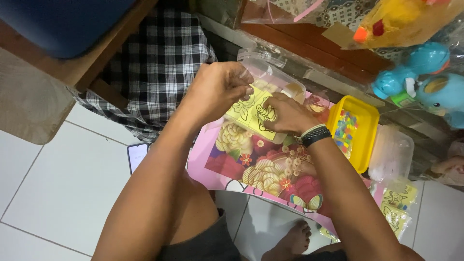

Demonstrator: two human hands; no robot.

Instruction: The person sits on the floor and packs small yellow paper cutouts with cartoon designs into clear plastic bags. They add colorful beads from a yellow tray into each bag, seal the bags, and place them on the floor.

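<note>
Both hands work a yellow line-art card (255,115) at the mouth of a clear plastic sleeve (270,77), over a pink flowered board (251,166).

The card sits mid-scene, just far of the board's centre, half under the sleeve's lip; the left hand (220,92) pinches the card's far-left edge together with the sleeve film, fingers narrowed to a tight pinch; the right hand (287,113) lies flat on the card's right half, fingers pressed down, holding it; I judge the step goes best with the card kept flat and square to the opening, the film held taut. Edges: a yellow tray of coloured bits (365,123) lies just right of the right wrist; more yellow cards (398,208) lie near right; white floor tiles (63,183) to the left give open room.
</note>
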